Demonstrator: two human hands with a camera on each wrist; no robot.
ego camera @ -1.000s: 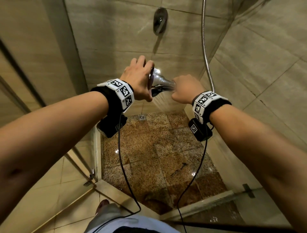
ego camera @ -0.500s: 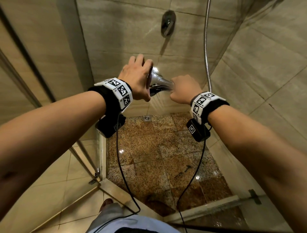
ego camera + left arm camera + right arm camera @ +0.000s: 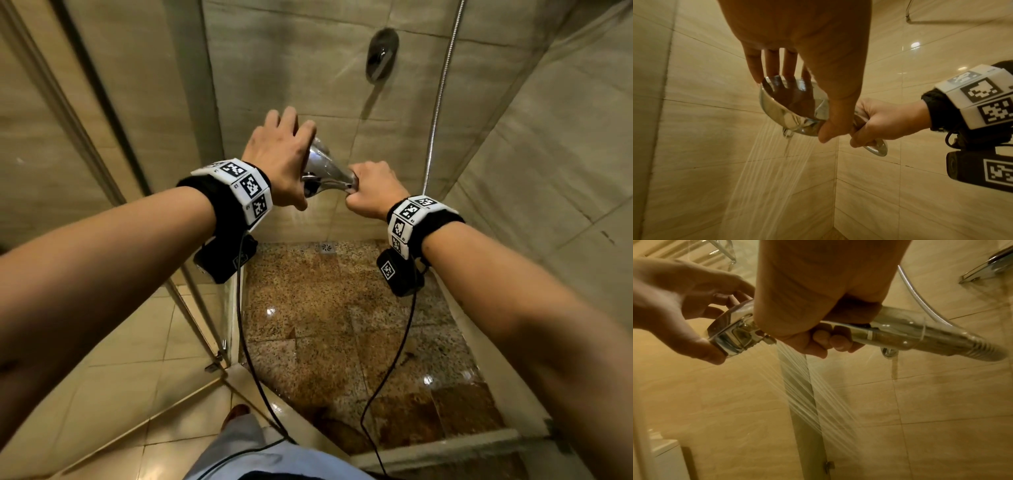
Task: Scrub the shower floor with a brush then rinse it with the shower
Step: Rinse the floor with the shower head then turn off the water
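A: Position of the shower head [image 3: 323,168]?

B: Held up in front of the back wall [image 3: 291,68], above the shower floor [image 3: 329,329]. Chrome, face tilted downward. Thin jets of water [image 3: 768,170] stream from it at a slant, visible in both wrist views.

A: Right hand [image 3: 371,190]?

B: Fist closed round the handle [image 3: 900,331]. From the right wrist camera the fingers [image 3: 838,340] curl under it, fingertips showing below the chrome. Grip is tight on the handle.

A: Left hand [image 3: 281,161]?

B: Laid over the back of the round head. Fingers run along the top toward the far rim, thumb [image 3: 828,131] hooked down at the near rim by the neck. Grip spans the head and holds it, fingers fairly straight, thumb bent.

A: The hose [image 3: 440,96]?

B: Metal, hanging down along the wall to the right of the hands; in the right wrist view it runs behind the handle's end.

A: Floor condition?

B: Speckled brown stone, wet, with bright glints. A drain [image 3: 328,247] sits at the far edge against the back wall. Glass door frame [image 3: 202,329] on the left, beige tiles outside it.

A: Anything else on the wall?

B: A chrome fitting [image 3: 382,54] high above the hands. The brush is not visible in any view.
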